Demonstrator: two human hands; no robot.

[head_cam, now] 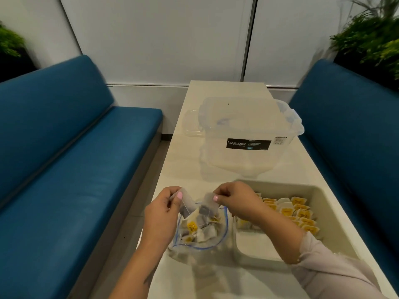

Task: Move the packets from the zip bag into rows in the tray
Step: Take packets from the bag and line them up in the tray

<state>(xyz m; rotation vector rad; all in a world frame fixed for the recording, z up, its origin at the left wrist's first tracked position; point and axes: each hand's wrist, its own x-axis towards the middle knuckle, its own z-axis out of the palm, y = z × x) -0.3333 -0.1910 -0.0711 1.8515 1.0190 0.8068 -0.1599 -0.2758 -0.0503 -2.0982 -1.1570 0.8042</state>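
Left hand (160,209) and right hand (234,198) each pinch one packet above the open zip bag (224,238) (more packets (194,228) inside). Beside it, the tray (323,197) holds rows of packets (293,212) at its far end.

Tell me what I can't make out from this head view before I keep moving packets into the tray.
- Tray, head view: the right forearm covers its left part, so the rows there are hidden.
- Zip bag: packets lie piled, so no count is possible.
- Packets pinched by the left hand and right hand: print too blurred to read.
- Clear box: small label text unreadable.
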